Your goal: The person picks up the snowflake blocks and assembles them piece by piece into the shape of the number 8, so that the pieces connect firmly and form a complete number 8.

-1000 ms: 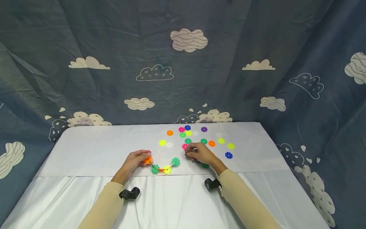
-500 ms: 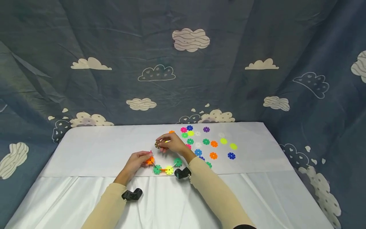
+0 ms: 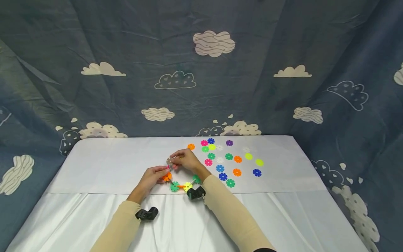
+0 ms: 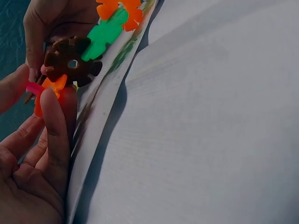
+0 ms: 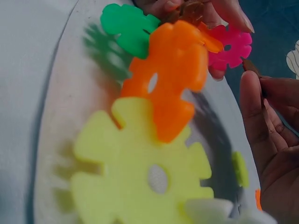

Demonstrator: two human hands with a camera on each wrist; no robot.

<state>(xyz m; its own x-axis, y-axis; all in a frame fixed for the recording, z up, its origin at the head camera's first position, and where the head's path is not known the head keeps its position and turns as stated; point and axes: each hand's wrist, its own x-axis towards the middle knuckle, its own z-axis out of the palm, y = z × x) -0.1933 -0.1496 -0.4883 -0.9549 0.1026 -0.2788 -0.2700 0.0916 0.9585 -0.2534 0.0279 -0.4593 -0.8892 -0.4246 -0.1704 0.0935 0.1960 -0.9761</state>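
A chain of notched snowflake discs curves over the white cloth, with an orange disc (image 3: 167, 176), a green disc (image 3: 174, 186), a yellow disc (image 3: 188, 186) and another green disc (image 3: 196, 179). My left hand (image 3: 152, 176) pinches the chain's left end, where a pink disc (image 5: 238, 46) slots into an orange one. Between thumb and fingers, my right hand (image 3: 186, 160) holds a loose brown disc (image 3: 169, 161), its edge close to the pink disc. Whether the two touch, I cannot tell. Another brown disc (image 4: 56, 58) sits within the chain beside a green one in the left wrist view.
Loose snowflake discs lie scattered to the right of my hands, among them a purple disc (image 3: 229, 143), a dark blue disc (image 3: 257, 173) and a light blue disc (image 3: 220, 168). Behind the table hangs a dark curtain (image 3: 176, 45) with cloud prints.
My right hand has carried the brown disc leftward from the scattered discs to the chain's left end, close to the pink disc. My left hand keeps its hold and has barely moved.
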